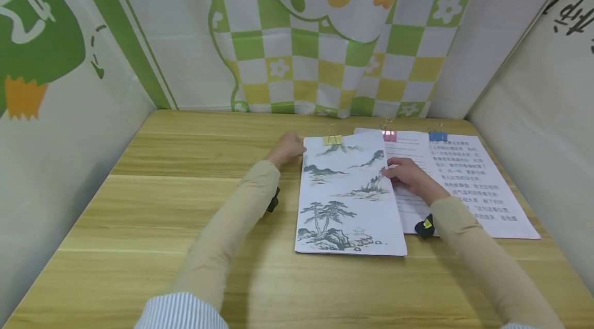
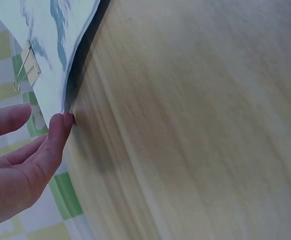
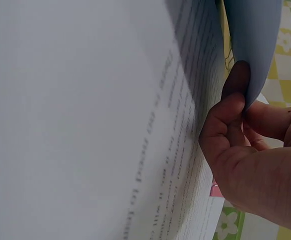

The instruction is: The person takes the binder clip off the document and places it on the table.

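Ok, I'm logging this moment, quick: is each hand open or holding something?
Left hand: open, touching the left edge of the landscape-printed sheets.
Right hand: closed, pinching their right edge.

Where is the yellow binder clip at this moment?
In the head view, the yellow binder clip grips the top edge of the landscape sheets, left of the pink clip.

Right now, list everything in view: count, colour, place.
Landscape papers: 1 set, white, grey-green print, centre.
English-text papers: 1 set, white, partly beneath these.
Chinese-text papers: 1 set, white, right.
Binder clips: 3, yellow, pink, blue, papers' top edges.
Table: 1, wood-coloured, beneath.
Printed cloth: count unclear, multicoloured, around.
Wrist devices: 2, black, at wrists.
Sleeves: 2, beige, forearms.
Striped cuffs: 2, blue-white, bottom.
Left hand: 1, bare, landscape papers' upper-left corner.
Right hand: 1, bare, their right edge.
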`<action>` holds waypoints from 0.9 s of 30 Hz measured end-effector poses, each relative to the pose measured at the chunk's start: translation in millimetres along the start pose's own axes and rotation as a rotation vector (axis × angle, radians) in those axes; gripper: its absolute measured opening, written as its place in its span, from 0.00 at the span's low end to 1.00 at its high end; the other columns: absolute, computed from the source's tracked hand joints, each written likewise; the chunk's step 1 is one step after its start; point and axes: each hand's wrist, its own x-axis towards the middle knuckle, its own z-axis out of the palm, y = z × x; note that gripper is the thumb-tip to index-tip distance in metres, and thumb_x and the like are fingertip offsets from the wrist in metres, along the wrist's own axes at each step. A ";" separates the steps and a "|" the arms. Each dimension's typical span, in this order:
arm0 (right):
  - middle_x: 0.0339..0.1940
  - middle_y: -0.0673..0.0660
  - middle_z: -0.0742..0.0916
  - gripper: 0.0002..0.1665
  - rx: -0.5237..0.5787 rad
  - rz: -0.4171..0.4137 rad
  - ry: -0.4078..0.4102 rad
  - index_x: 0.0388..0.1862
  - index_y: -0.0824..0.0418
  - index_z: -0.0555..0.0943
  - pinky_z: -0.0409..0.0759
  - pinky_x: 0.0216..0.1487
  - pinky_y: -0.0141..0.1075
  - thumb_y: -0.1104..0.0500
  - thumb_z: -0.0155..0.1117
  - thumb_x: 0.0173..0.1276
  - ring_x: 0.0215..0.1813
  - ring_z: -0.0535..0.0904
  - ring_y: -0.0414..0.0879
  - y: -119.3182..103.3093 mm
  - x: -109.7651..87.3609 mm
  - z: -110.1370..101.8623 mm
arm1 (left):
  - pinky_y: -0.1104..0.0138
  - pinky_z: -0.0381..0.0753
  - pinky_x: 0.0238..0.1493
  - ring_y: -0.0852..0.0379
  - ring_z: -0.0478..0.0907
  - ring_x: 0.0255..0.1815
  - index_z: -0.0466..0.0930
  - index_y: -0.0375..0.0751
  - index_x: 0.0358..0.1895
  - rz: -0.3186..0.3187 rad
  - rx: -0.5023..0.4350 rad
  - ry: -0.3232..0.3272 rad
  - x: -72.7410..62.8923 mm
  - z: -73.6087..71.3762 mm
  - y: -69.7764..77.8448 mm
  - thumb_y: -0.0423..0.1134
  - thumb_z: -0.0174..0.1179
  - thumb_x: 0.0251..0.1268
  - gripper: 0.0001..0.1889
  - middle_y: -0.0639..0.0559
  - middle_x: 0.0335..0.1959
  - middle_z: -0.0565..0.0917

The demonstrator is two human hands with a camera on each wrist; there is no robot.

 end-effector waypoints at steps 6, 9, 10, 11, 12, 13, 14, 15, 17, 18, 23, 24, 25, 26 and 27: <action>0.39 0.54 0.83 0.25 0.005 -0.034 -0.044 0.62 0.73 0.64 0.78 0.41 0.29 0.62 0.53 0.70 0.35 0.80 0.36 3.7 -9.4 14.8 | 0.68 0.77 0.19 0.58 0.72 0.12 0.68 0.35 0.13 0.005 -0.227 0.024 29.3 4.3 -45.5 0.24 0.58 0.48 0.12 0.51 0.11 0.71; 0.43 0.56 0.83 0.25 -0.017 -0.049 -0.063 0.61 0.72 0.65 0.77 0.42 0.30 0.61 0.53 0.70 0.37 0.79 0.38 3.8 -16.5 22.8 | 0.68 0.77 0.19 0.58 0.72 0.14 0.81 0.29 0.30 -0.010 -0.282 0.028 42.3 7.4 -64.4 0.24 0.59 0.48 0.05 0.47 0.18 0.76; 0.43 0.57 0.83 0.25 -0.021 -0.053 -0.067 0.61 0.72 0.65 0.77 0.42 0.30 0.61 0.53 0.70 0.37 0.79 0.38 3.7 -18.6 25.4 | 0.69 0.76 0.19 0.59 0.72 0.14 0.82 0.28 0.38 -0.027 -0.279 0.032 36.1 5.2 -61.9 0.24 0.58 0.49 0.11 0.46 0.21 0.78; 0.44 0.58 0.83 0.25 -0.026 -0.059 -0.069 0.61 0.72 0.66 0.77 0.42 0.30 0.61 0.53 0.70 0.38 0.79 0.38 3.5 -20.8 27.8 | 0.69 0.75 0.20 0.59 0.70 0.15 0.81 0.28 0.46 -0.068 -0.273 0.031 21.2 0.4 -52.0 0.24 0.59 0.51 0.16 0.45 0.23 0.77; 0.44 0.58 0.84 0.24 -0.029 -0.063 -0.073 0.61 0.72 0.66 0.77 0.42 0.30 0.61 0.53 0.69 0.38 0.79 0.39 3.5 -22.8 30.2 | 0.70 0.74 0.21 0.61 0.69 0.15 0.79 0.27 0.49 -0.101 -0.261 0.025 5.8 -4.5 -41.4 0.24 0.59 0.53 0.18 0.46 0.23 0.78; 0.44 0.58 0.84 0.24 -0.031 -0.066 -0.079 0.60 0.72 0.67 0.77 0.42 0.30 0.61 0.54 0.69 0.38 0.79 0.39 3.9 -24.7 32.1 | 0.71 0.73 0.22 0.62 0.67 0.16 0.78 0.27 0.52 -0.128 -0.257 0.017 -13.1 -10.1 -29.0 0.24 0.59 0.55 0.18 0.48 0.24 0.77; 0.44 0.58 0.84 0.24 -0.034 -0.069 -0.085 0.60 0.72 0.67 0.77 0.42 0.30 0.61 0.54 0.69 0.38 0.79 0.39 4.2 -26.9 33.9 | 0.72 0.71 0.22 0.63 0.65 0.16 0.77 0.25 0.52 -0.132 -0.264 0.008 -28.9 -14.8 -19.6 0.24 0.58 0.56 0.18 0.49 0.23 0.76; 0.43 0.57 0.84 0.23 -0.029 -0.071 -0.091 0.60 0.72 0.67 0.77 0.42 0.30 0.61 0.54 0.69 0.38 0.79 0.39 4.9 -28.6 35.7 | 0.73 0.70 0.23 0.65 0.64 0.16 0.77 0.24 0.52 -0.141 -0.270 -0.002 -45.6 -19.8 -9.5 0.24 0.58 0.57 0.18 0.50 0.23 0.75; 0.41 0.55 0.85 0.22 -0.026 -0.081 -0.101 0.58 0.72 0.68 0.77 0.42 0.30 0.61 0.54 0.69 0.37 0.80 0.39 6.6 -32.3 39.1 | 0.75 0.71 0.24 0.65 0.65 0.16 0.77 0.25 0.51 -0.132 -0.303 -0.037 -60.3 -26.2 -5.7 0.25 0.59 0.58 0.16 0.51 0.24 0.76; 0.39 0.54 0.85 0.21 -0.015 -0.086 -0.113 0.57 0.72 0.68 0.78 0.42 0.31 0.61 0.54 0.69 0.37 0.80 0.39 7.6 -34.2 40.6 | 0.75 0.73 0.25 0.65 0.66 0.17 0.77 0.25 0.51 -0.127 -0.306 -0.058 -64.7 -27.9 -5.2 0.26 0.60 0.58 0.16 0.51 0.25 0.76; 0.34 0.51 0.86 0.19 -0.016 -0.116 -0.167 0.54 0.74 0.68 0.79 0.40 0.31 0.63 0.54 0.69 0.34 0.80 0.38 10.0 -45.0 45.5 | 0.72 0.81 0.32 0.61 0.76 0.25 0.76 0.29 0.54 -0.130 -0.292 -0.144 -60.8 -25.9 -17.5 0.29 0.59 0.61 0.17 0.45 0.40 0.79; 0.34 0.50 0.86 0.19 -0.021 -0.117 -0.179 0.54 0.73 0.68 0.79 0.39 0.32 0.63 0.54 0.69 0.33 0.80 0.38 10.6 -46.3 45.9 | 0.72 0.81 0.33 0.61 0.76 0.26 0.75 0.29 0.55 -0.133 -0.286 -0.149 -61.2 -24.1 -18.6 0.28 0.58 0.62 0.17 0.44 0.42 0.78; 0.33 0.50 0.86 0.20 -0.028 -0.119 -0.187 0.54 0.74 0.68 0.79 0.39 0.32 0.63 0.55 0.68 0.33 0.80 0.38 10.8 -47.6 46.1 | 0.72 0.81 0.33 0.60 0.76 0.26 0.75 0.29 0.55 -0.136 -0.293 -0.151 -61.0 -22.5 -20.8 0.28 0.57 0.62 0.17 0.43 0.43 0.78; 0.32 0.50 0.87 0.20 -0.035 -0.120 -0.197 0.55 0.74 0.68 0.79 0.39 0.32 0.63 0.55 0.68 0.32 0.80 0.38 11.2 -48.8 46.3 | 0.72 0.81 0.33 0.60 0.76 0.26 0.74 0.29 0.55 -0.137 -0.301 -0.150 -62.2 -21.0 -22.1 0.27 0.57 0.62 0.17 0.43 0.43 0.77; 0.32 0.51 0.87 0.21 -0.037 -0.121 -0.205 0.55 0.75 0.68 0.80 0.39 0.32 0.63 0.55 0.68 0.32 0.81 0.38 11.8 -49.4 46.5 | 0.72 0.81 0.32 0.60 0.75 0.26 0.74 0.29 0.54 -0.141 -0.312 -0.148 -63.4 -19.2 -22.7 0.27 0.56 0.62 0.17 0.44 0.43 0.75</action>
